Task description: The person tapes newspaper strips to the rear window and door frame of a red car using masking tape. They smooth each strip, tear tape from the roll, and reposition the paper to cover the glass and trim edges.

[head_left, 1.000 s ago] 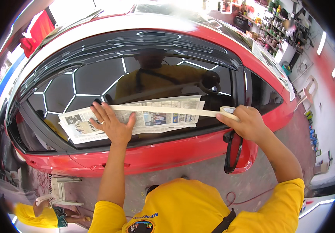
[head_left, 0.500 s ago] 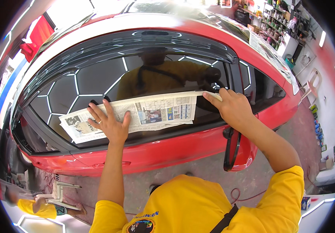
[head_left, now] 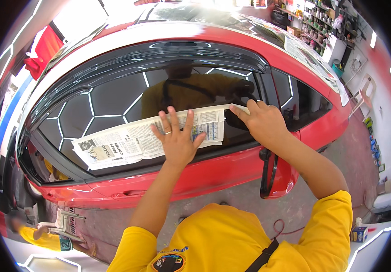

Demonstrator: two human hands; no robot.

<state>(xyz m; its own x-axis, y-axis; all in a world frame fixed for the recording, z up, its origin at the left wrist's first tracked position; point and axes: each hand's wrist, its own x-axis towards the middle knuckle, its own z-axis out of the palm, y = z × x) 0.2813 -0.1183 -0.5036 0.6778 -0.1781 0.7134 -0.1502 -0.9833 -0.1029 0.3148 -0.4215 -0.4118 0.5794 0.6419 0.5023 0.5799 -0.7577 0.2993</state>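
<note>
Head view: right hand point(head_left: 268, 121) grasps partly hidden tape point(head_left: 245, 109); left hand point(head_left: 178, 141), spread, covers some newspaper point(head_left: 134, 141).

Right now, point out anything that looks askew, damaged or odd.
Nothing looks broken. The newspaper against the car window has an uneven lower edge, its layers apparently misaligned; a thin red cord or hose lies in a loose loop on the floor, where it might trip someone.
</note>
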